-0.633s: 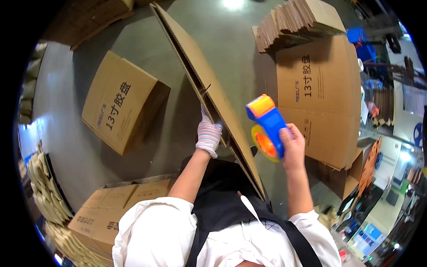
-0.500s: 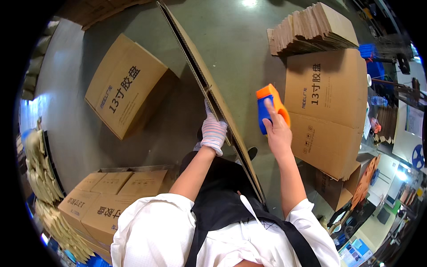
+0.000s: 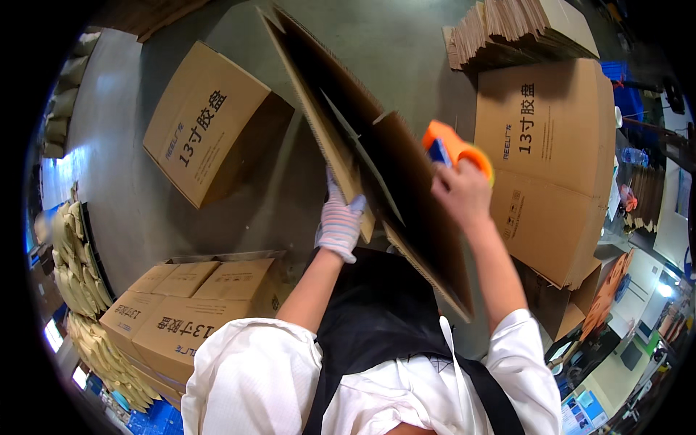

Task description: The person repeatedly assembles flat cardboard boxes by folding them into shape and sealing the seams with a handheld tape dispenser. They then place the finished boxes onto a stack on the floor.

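A partly unfolded cardboard box [image 3: 424, 196] stands in front of me, its two long sides parted at the top with a dark gap between them. My left hand [image 3: 339, 223], in a striped white glove, grips the edge of its left side, thumb on the inner face. In my bare right hand [image 3: 464, 194] is an orange and blue tape dispenser [image 3: 458, 148], the fingers closed round it. The dispenser is beside the box's right side; whether that hand also touches the cardboard, I cannot tell.
A closed carton [image 3: 206, 127] sits on the floor to the far left, and several packed cartons [image 3: 170, 319] are grouped at the near left. On the right, flat cardboard boxes [image 3: 544, 159] lie below a stack of folded cardboard [image 3: 518, 32]. A cluttered workbench [image 3: 616, 370] runs along the right.
The nearly flat box has opened, its sides spreading apart. My right hand has moved right and slightly nearer with the dispenser, which has turned. My left hand has stayed on the cardboard.
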The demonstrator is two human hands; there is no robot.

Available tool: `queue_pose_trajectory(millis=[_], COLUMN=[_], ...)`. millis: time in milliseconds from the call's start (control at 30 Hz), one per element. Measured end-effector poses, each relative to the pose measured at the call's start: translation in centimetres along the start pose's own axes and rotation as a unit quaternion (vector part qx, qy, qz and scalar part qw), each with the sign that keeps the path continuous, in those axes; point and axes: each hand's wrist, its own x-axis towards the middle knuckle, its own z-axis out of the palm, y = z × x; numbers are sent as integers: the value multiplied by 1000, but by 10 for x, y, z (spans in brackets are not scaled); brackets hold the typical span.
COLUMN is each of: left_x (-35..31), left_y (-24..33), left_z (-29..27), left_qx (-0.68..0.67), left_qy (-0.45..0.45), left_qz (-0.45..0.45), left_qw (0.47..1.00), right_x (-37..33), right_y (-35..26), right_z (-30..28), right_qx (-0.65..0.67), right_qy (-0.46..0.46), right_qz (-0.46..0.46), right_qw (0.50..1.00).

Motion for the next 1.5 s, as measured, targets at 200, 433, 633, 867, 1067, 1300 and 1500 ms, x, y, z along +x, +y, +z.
queue_pose_trajectory(millis=[200,433,633,867,1067,1300,1500], left_x=[-96,-189,-199,-223,-190,61,245], left_y=[1,-82,-78,-87,-73,32,202], left_z=[-43,53,68,63,39,-70,23], left_qx=[-42,-1,17,93,122,365,592], left_qy=[-36,-73,-153,-253,-431,60,140], left_qz=[-4,-170,-171,-229,-175,390,408], left_qw=[998,983,973,935,877,843,681], right_x=[111,23,-321,-255,-215,-360,-421], right_y=[109,108,107,-17,-12,-2,-41], right_z=[-30,-100,-99,29,47,-102,-79], right_qx=[-91,269,701,535,642,577,509], right_qy=[166,222,327,153,172,469,538], right_qz=[78,107,433,448,505,637,659], right_qw=[979,931,463,700,551,203,132])
